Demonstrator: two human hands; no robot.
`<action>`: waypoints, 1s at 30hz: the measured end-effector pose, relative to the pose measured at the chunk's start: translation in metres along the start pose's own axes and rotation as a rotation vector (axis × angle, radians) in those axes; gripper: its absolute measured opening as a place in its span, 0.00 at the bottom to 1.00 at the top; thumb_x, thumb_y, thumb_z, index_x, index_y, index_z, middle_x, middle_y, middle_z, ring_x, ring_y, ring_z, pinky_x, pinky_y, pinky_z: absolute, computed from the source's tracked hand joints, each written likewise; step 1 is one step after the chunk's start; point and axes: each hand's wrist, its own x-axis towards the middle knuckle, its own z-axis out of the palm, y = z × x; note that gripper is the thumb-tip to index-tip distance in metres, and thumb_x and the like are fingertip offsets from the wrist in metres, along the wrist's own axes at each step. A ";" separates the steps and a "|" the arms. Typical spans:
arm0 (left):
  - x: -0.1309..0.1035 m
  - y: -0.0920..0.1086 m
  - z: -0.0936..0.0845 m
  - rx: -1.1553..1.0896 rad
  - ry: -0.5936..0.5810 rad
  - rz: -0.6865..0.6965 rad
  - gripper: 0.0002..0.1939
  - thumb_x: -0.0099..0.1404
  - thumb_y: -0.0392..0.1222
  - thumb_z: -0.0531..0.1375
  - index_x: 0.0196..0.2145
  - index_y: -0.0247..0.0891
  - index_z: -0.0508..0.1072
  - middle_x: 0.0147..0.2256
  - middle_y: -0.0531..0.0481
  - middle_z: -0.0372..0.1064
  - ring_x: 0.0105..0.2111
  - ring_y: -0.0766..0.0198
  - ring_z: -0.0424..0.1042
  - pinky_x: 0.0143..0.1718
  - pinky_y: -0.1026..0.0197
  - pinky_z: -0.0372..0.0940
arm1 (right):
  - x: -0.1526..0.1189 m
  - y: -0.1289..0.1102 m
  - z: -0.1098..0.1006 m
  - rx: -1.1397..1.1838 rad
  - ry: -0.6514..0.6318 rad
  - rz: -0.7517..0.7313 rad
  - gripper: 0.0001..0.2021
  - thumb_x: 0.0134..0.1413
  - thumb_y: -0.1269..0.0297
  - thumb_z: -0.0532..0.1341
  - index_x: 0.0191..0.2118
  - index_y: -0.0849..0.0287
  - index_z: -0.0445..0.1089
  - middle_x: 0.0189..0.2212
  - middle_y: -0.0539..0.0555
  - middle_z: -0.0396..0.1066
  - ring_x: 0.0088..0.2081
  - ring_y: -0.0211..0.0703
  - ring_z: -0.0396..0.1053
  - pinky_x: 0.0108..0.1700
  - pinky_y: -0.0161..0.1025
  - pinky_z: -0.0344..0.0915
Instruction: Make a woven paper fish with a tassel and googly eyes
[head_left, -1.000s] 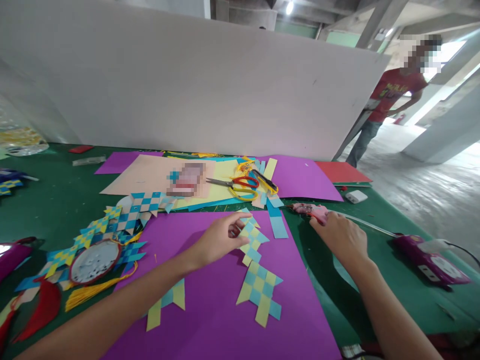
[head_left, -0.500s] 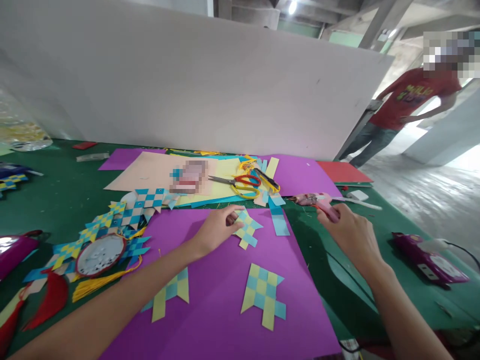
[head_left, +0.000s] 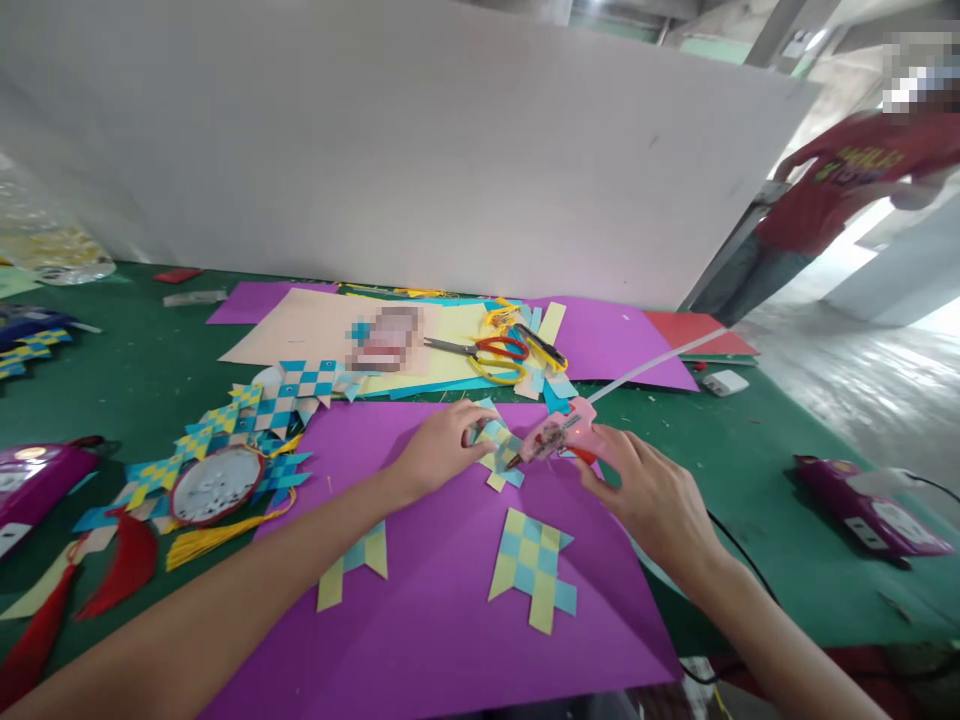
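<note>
My left hand (head_left: 444, 446) pinches the left edge of a small woven paper fish (head_left: 498, 445) in blue and yellow, over the purple sheet (head_left: 442, 630). My right hand (head_left: 649, 485) is wrapped round the handle of a pink glue gun (head_left: 562, 432), a long glue stick (head_left: 660, 362) jutting from its back. The gun's nozzle points down-left at the fish's right part; whether it touches is unclear. A larger woven fish (head_left: 531, 565) lies on the purple sheet, and another woven piece (head_left: 364, 560) is partly hidden behind my left forearm.
Scissors (head_left: 491, 352) and a cutter (head_left: 541, 346) lie on paper behind my hands. Left are woven strips (head_left: 217, 425), a round dish (head_left: 217, 484) and red tassels (head_left: 124, 565). A purple power strip (head_left: 870, 508) lies right. A person in a red shirt (head_left: 862, 180) stands beyond the table.
My right hand has brought the glue gun left from the green table to the small fish and turned its nozzle down. My left hand stays at the fish. The view has shifted slightly.
</note>
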 end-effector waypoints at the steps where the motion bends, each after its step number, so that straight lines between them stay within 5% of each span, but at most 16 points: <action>1: 0.000 0.000 0.000 0.001 -0.001 0.001 0.17 0.61 0.43 0.59 0.48 0.41 0.73 0.36 0.52 0.67 0.26 0.68 0.63 0.31 0.63 0.60 | 0.000 -0.001 0.001 -0.008 0.007 -0.009 0.16 0.64 0.56 0.51 0.47 0.63 0.65 0.35 0.57 0.75 0.33 0.46 0.74 0.30 0.38 0.64; 30: 0.000 -0.001 0.002 0.005 0.006 0.010 0.17 0.61 0.43 0.60 0.48 0.41 0.73 0.37 0.52 0.68 0.29 0.66 0.66 0.36 0.62 0.63 | 0.004 -0.006 -0.006 -0.046 -0.011 -0.119 0.17 0.67 0.56 0.49 0.48 0.64 0.66 0.28 0.53 0.70 0.30 0.43 0.69 0.29 0.37 0.61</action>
